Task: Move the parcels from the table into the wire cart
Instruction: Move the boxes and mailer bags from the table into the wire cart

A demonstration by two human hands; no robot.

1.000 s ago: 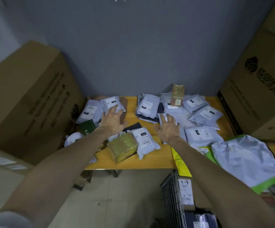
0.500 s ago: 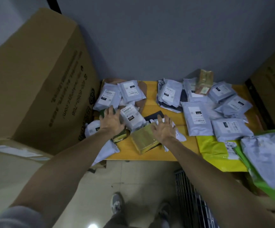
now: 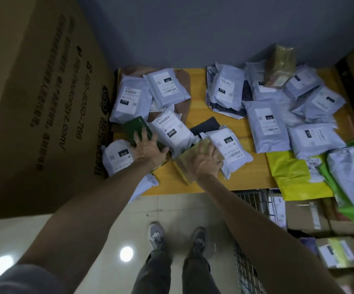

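Left hand is lying flat on the green box, fingers spread. Right hand is pressing spread fingers on the tan parcel. Neither is gripping. Both are sitting on the table, with the wire cart beside its front edge.

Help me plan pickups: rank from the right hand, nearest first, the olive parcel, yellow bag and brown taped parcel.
1. Olive parcel: under the right hand, centre front.
2. Yellow bag: to the right, front edge.
3. Brown taped parcel: far back, right.
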